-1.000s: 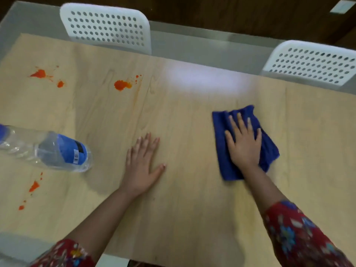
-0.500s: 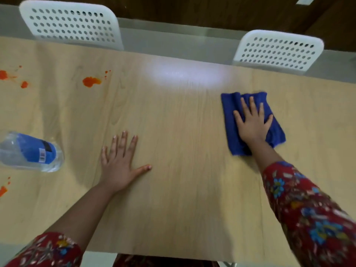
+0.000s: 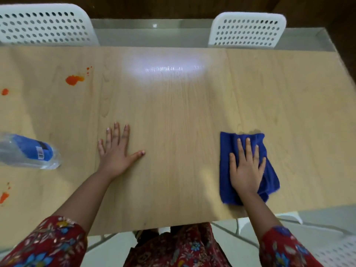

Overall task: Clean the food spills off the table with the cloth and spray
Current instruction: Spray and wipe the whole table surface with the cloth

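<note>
While my right hand (image 3: 247, 168) presses the blue cloth (image 3: 270, 178) flat, fingers (image 3: 248, 149) straight and spread, near the table's (image 3: 173, 116) right front edge, the orange spills (image 3: 74, 79) all lie well off to the left. My left hand (image 3: 115, 157), flat and holding nothing, is nearer them and the bottle (image 3: 28, 153) lying on its side.

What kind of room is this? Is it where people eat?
Probably a dining area, likely in a home. There is a long wooden table with white chairs standing along its far side, and orange food spills lie on the tabletop.
</note>
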